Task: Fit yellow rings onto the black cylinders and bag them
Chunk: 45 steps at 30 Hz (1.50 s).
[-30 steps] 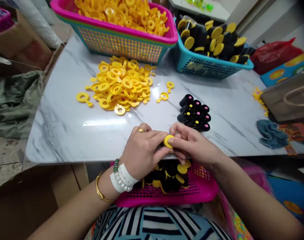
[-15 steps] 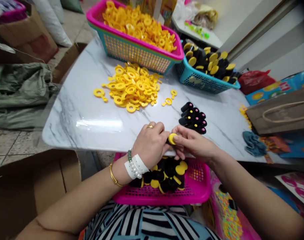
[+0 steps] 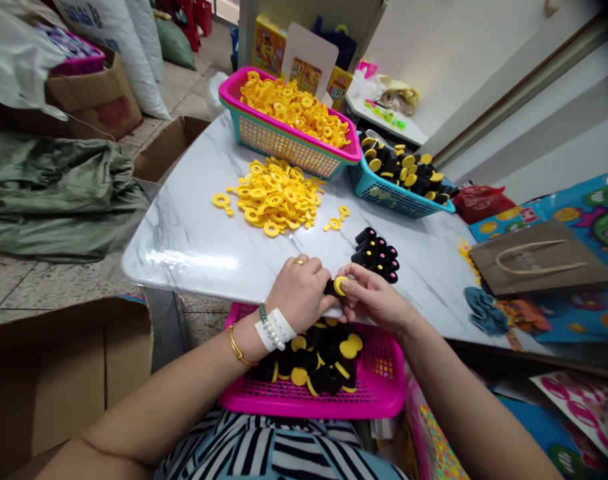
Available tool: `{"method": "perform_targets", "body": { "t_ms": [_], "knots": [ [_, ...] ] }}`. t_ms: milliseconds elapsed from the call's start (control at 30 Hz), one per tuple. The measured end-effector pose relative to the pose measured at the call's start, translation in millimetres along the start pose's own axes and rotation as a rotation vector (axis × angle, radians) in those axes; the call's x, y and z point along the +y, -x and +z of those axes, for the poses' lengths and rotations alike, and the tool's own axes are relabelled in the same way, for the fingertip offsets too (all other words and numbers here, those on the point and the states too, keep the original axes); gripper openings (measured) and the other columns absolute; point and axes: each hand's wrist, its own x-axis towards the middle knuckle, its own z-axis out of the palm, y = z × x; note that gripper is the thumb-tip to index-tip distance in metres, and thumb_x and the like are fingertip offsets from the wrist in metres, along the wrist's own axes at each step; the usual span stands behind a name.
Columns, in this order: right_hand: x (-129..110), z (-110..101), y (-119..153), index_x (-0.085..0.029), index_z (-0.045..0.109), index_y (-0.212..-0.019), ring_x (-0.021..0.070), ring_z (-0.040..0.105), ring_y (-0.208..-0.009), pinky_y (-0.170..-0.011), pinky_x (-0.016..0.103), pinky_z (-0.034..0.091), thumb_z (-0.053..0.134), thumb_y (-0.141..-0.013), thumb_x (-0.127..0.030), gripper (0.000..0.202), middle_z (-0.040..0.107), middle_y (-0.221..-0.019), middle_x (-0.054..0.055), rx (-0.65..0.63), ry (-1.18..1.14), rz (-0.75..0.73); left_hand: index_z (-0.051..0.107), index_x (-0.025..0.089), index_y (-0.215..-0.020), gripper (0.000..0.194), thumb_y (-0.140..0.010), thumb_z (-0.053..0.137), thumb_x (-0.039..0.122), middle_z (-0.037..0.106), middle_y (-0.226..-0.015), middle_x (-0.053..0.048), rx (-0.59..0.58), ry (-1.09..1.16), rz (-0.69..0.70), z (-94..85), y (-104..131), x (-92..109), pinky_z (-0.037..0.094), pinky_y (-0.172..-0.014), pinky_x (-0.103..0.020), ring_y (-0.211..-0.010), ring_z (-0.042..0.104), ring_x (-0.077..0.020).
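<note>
Above the pink basket (image 3: 384, 393), both hands (image 3: 334, 293) pinch a yellow-capped black piece (image 3: 337, 287)

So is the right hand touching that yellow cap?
Touching. The head view shows the right hand with its fingertips pressed on the yellow cap.

The marble table (image 3: 184, 240) serves as the landmark. On its far edge stand two baskets side by side: the basket of rings (image 3: 289, 130) to the left, the basket of capped tubes (image 3: 399, 183) to the right. Nearer on the table top, before the left basket, lies the loose ring pile (image 3: 277, 197); right of that pile, a cluster of tubes (image 3: 377, 255). At the table's near edge meet the left hand (image 3: 301, 290) and right hand (image 3: 377, 300). Below that edge sits the lap basket (image 3: 379, 393). Off the table's right side lie a paper bag (image 3: 539, 263) and a cloth (image 3: 487, 310); off its left, a cardboard box (image 3: 49, 380).
</note>
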Motion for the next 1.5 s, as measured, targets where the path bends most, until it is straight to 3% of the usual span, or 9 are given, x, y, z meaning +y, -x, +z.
{"method": "perform_targets", "body": {
  "t_ms": [100, 267, 433, 533, 667, 1000, 1167, 1400, 1500],
  "knots": [
    [2.9, 0.1, 7.5, -0.022, 0.047, -0.104, 0.0115, 0.056, -0.046, -0.055, 0.029, 0.053, 0.063, -0.085, -0.053, 0.040, 0.051, -0.059, -0.009, 0.123, 0.108, -0.040, 0.066, 0.016, -0.091, 0.024, -0.080, 0.071, 0.037, 0.060, -0.089, -0.008, 0.011, 0.010, -0.009, 1.2, 0.0, -1.3, 0.043, -0.083, -0.042, -0.090, 0.052, -0.0261],
    [4.3, 20.4, 27.7, -0.023, 0.051, -0.122, 0.0136, 0.057, -0.062, -0.058, 0.027, 0.047, 0.065, -0.085, -0.037, 0.042, 0.059, -0.092, 0.003, 0.417, 0.790, -0.384, 0.065, 0.016, -0.092, 0.024, -0.079, 0.071, 0.035, 0.060, -0.091, -0.008, -0.038, 0.032, 0.025, -2.5, 3.8, 5.7, 0.044, -0.083, -0.043, -0.090, 0.053, -0.0260],
    [15.0, 40.3, 57.5, -0.020, 0.059, -0.091, 0.0169, 0.056, -0.065, -0.059, 0.029, 0.040, 0.054, -0.086, -0.025, 0.008, 0.058, -0.074, 0.002, 0.297, 1.048, -0.390, 0.065, 0.018, -0.097, 0.023, -0.083, 0.067, 0.036, 0.062, -0.093, -0.007, 0.006, 0.133, 0.096, -27.5, 16.9, -15.8, 0.049, -0.082, -0.040, -0.090, 0.056, -0.0233],
    [25.4, 38.2, 69.3, -0.022, 0.063, -0.099, 0.0175, 0.059, -0.068, -0.060, 0.028, 0.041, 0.060, -0.086, -0.032, 0.017, 0.063, -0.080, 0.002, 0.186, 0.995, -0.312, 0.063, 0.017, -0.106, 0.026, -0.087, 0.060, 0.035, 0.060, -0.108, -0.014, 0.246, -0.126, -0.023, -45.3, 14.9, -52.0, 0.049, -0.087, -0.048, -0.100, 0.055, -0.0291],
    [36.3, 24.5, 66.1, -0.022, 0.062, -0.113, 0.0192, 0.063, -0.077, -0.064, 0.029, 0.044, 0.065, -0.086, -0.041, 0.033, 0.067, -0.096, 0.005, 0.243, 0.910, -0.314, 0.062, 0.018, -0.105, 0.023, -0.089, 0.057, 0.034, 0.061, -0.104, -0.014, 0.227, -0.368, -0.048, -46.6, 6.2, -75.4, 0.050, -0.082, -0.047, -0.095, 0.057, -0.0312],
    [45.4, 8.2, 56.8, -0.018, 0.063, -0.104, 0.0122, 0.060, -0.073, -0.068, 0.025, 0.047, 0.058, -0.091, -0.015, 0.014, 0.063, -0.084, 0.003, 0.479, 0.711, -0.661, 0.052, 0.017, -0.097, 0.007, -0.092, 0.051, 0.012, 0.058, -0.088, -0.005, 0.145, 0.031, -0.068, -8.9, 25.5, 2.1, 0.046, -0.077, -0.032, -0.084, 0.056, -0.0185],
    [37.9, 4.3, 40.3, -0.021, 0.059, -0.122, 0.0114, 0.061, -0.078, -0.058, 0.021, 0.050, 0.059, -0.090, -0.019, 0.031, 0.059, -0.116, 0.008, 0.512, 0.473, -0.534, 0.052, 0.019, -0.094, 0.004, -0.093, 0.052, 0.016, 0.057, -0.085, 0.000, 0.020, 0.614, -0.219, -5.4, 3.1, 34.9, 0.046, -0.070, -0.024, -0.076, 0.055, -0.0113],
    [43.8, 0.1, 23.1, -0.023, 0.056, -0.123, 0.0110, 0.062, -0.068, -0.062, 0.024, 0.054, 0.060, -0.090, -0.023, 0.033, 0.065, -0.098, 0.002, 0.512, 0.311, -0.412, 0.054, 0.018, -0.085, 0.004, -0.088, 0.056, 0.016, 0.058, -0.078, 0.002, -0.128, 0.760, -0.293, 14.3, -32.8, 31.6, 0.044, -0.063, -0.023, -0.069, 0.055, -0.0102],
    [46.5, 0.9, 23.1, -0.021, 0.055, -0.122, 0.0109, 0.062, -0.066, -0.059, 0.024, 0.054, 0.056, -0.093, -0.023, 0.030, 0.063, -0.097, 0.003, 0.567, 0.326, -0.460, 0.053, 0.018, -0.086, 0.004, -0.087, 0.057, 0.018, 0.057, -0.079, 0.002, -0.036, 0.753, -0.358, 13.9, -35.9, 23.4, 0.044, -0.061, -0.023, -0.068, 0.054, -0.0106]
  ]
}}
